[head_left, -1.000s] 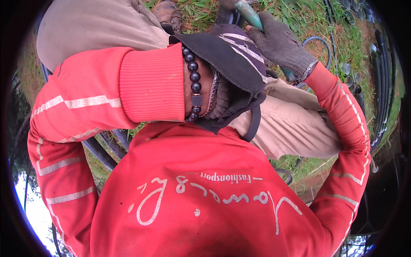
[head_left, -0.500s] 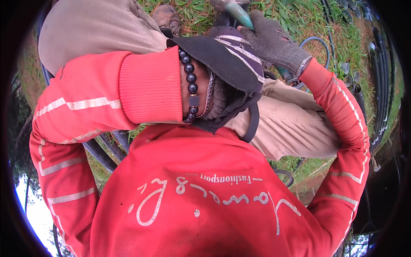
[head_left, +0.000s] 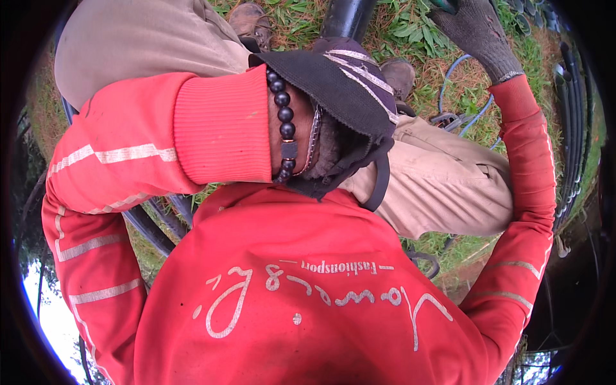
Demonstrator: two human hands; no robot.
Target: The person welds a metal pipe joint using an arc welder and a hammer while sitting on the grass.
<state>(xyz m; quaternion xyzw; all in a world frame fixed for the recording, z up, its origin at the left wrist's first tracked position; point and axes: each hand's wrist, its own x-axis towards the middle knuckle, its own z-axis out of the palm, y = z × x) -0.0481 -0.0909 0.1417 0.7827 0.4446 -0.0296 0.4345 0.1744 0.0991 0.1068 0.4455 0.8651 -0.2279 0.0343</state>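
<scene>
My left hand (head_left: 356, 90), in a black and grey work glove with pale stripes, is closed round a thick black pipe (head_left: 348, 19). The pipe comes out past its knuckles and runs off the top edge; the fingertips are hidden. Up at the top right, my right hand (head_left: 478, 35), in a grey knit glove, is closed on a teal tool handle (head_left: 445, 6). Most of that tool lies outside the picture. On my left wrist sits a black bead bracelet (head_left: 286, 115).
Grass surrounds my bent legs (head_left: 436, 186) and brown boots (head_left: 251, 24). A blue cable (head_left: 444, 82) loops beside a metal clasp (head_left: 449, 120) near my right knee. Several black pipes (head_left: 568, 128) lie along the right, with more pipes (head_left: 149, 230) under my left arm.
My right hand has moved away from the pipe, up and to the right, carrying the teal-handled tool. The black pipe and a second boot now show; my left hand stays put.
</scene>
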